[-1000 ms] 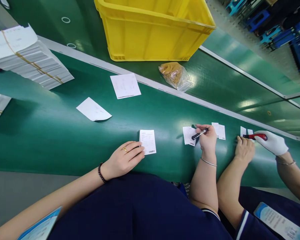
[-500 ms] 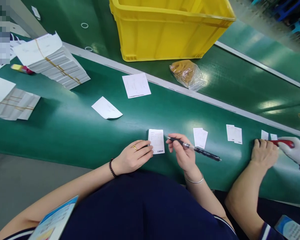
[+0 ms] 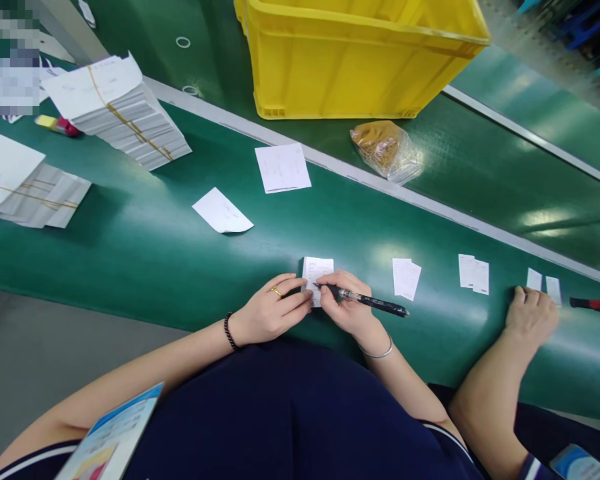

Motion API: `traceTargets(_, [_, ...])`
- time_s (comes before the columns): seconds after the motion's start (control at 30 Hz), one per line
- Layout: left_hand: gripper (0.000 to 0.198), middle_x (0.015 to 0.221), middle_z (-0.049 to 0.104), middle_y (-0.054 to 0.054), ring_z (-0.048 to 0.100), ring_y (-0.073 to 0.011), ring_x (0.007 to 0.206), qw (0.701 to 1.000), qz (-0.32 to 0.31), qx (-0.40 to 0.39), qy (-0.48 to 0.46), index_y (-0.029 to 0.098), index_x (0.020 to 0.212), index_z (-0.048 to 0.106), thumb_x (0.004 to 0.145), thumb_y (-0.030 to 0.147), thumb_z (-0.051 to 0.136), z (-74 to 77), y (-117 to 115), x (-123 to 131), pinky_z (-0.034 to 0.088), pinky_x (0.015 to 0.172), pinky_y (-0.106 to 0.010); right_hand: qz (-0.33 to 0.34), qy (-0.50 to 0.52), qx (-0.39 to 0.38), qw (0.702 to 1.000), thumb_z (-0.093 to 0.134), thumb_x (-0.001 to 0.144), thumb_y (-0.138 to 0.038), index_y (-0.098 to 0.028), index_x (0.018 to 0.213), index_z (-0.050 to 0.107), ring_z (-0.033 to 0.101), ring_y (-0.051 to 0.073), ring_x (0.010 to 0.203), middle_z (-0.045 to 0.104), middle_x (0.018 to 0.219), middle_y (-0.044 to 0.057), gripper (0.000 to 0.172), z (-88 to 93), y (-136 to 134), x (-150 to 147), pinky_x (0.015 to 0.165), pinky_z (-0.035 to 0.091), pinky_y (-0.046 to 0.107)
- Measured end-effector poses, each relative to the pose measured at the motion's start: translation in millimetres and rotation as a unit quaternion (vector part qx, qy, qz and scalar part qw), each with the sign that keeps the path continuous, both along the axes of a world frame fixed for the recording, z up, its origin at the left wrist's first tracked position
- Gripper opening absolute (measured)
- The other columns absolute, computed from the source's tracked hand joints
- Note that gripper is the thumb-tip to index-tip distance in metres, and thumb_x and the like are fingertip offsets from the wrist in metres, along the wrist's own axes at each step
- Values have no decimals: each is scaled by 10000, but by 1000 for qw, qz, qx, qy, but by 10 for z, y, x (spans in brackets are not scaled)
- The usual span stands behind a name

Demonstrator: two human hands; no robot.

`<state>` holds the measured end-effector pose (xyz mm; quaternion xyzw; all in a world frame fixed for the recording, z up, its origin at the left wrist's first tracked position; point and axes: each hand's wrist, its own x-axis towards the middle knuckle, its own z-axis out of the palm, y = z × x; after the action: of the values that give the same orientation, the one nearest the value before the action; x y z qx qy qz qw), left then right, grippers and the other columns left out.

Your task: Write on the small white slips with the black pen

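Observation:
A small pad of printed white slips (image 3: 319, 265) lies on the green table in front of me. My left hand (image 3: 275, 308), wearing a gold ring, holds the pad steady by its left edge with its fingertips. My right hand (image 3: 349, 303) is closed around a black pen (image 3: 380, 304). The pen's tip is over the pad's printed face; whether it touches the paper is hard to tell. Part of the pad is hidden under my right hand. A loose sheet with a curled corner (image 3: 223, 212) lies farther out, left of the pad.
Rubber-banded paper stacks (image 3: 130, 117) stand at the left. Beyond a square paper pile (image 3: 283, 168) are a yellow crate (image 3: 350, 73) and a bag of rubber bands (image 3: 384, 147). Slips (image 3: 407, 279) lie to the right, near a co-worker's hand (image 3: 533, 313) and red-and-black tool (image 3: 595, 305).
My right hand has moved left, bringing the pen over the pad. My left hand keeps its hold. The co-worker's gloved hand and red tool have moved right, away from the slips.

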<state>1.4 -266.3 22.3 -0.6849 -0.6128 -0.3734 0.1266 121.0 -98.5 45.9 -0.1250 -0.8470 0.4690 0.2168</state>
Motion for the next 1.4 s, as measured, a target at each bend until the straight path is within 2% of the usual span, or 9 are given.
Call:
traceTargets(0.2, [77, 989, 726, -59, 636, -214, 1058, 1000, 8, 5, 8, 143, 952, 664, 903, 116, 609, 37, 11, -7, 553, 961, -423, 6, 4, -86, 996, 546, 908, -327, -445, 879, 702, 749, 161, 904, 761, 814, -75, 197, -22, 5, 18, 742, 650, 218])
traceTargets(0.33, [106, 1012, 724, -55, 631, -207, 1081, 1000, 6, -2, 4, 161, 980, 661, 921, 122, 581, 30, 4, -6, 552, 967, -420, 0, -3, -109, 994, 557, 910, -303, -429, 839, 690, 752, 159, 891, 754, 780, -69, 197, -17, 6, 9, 728, 656, 215])
traceTargets(0.53, [110, 1023, 725, -53, 639, -206, 1065, 1000, 6, -5, 10, 162, 986, 660, 927, 126, 574, 33, -3, -13, 558, 961, -415, 7, -33, -43, 999, 636, 871, -315, -446, 879, 678, 753, 191, 883, 745, 786, -59, 138, 4, -12, -6, 720, 671, 261])
traceTargets(0.77, [103, 994, 729, -57, 650, -208, 1032, 1000, 7, 4, 12, 148, 964, 664, 926, 126, 572, 68, 14, -23, 567, 943, -403, 19, -31, 49, 998, 586, 886, -318, -471, 886, 662, 746, 187, 796, 731, 757, -50, 171, 21, -17, -25, 679, 643, 291])
traceTargets(0.87, [116, 989, 729, -56, 652, -206, 1025, 1000, 8, 3, 14, 149, 968, 665, 933, 125, 558, 74, 16, -24, 567, 939, -402, 25, -44, 112, 992, 559, 876, -253, -383, 882, 674, 728, 178, 737, 730, 748, -26, 174, 57, -37, -35, 689, 617, 312])
traceTargets(0.97, [114, 992, 729, -60, 651, -214, 1030, 1000, 6, 3, 13, 141, 981, 663, 926, 120, 566, 63, 14, -21, 566, 939, -407, 24, -39, 133, 990, 557, 840, -188, -263, 857, 668, 703, 173, 684, 725, 738, -1, 135, 102, -65, -53, 678, 595, 335])
traceTargets(1.1, [114, 997, 729, -56, 652, -209, 1036, 1000, 7, 2, 12, 153, 982, 660, 929, 124, 564, 47, 12, -15, 565, 944, -408, 23, -9, 159, 987, 533, 828, -139, -223, 817, 649, 671, 150, 637, 718, 711, 10, 144, 136, -89, -91, 638, 564, 299])
traceTargets(1.3, [95, 991, 730, -59, 657, -213, 1026, 1000, 7, 5, 11, 147, 974, 661, 919, 125, 587, 59, 15, -18, 568, 940, -411, 17, 5, 158, 987, 547, 828, -126, -219, 806, 642, 653, 149, 614, 703, 691, 11, 135, 139, -102, -87, 623, 559, 294])
traceTargets(1.4, [62, 973, 731, -62, 658, -229, 1016, 1000, 3, 4, 9, 124, 943, 661, 883, 122, 644, 53, 14, -18, 572, 929, -416, -15, -16, 69, 997, 539, 882, -182, -228, 891, 652, 663, 146, 626, 711, 740, 11, 123, 116, -71, -24, 613, 563, 295])
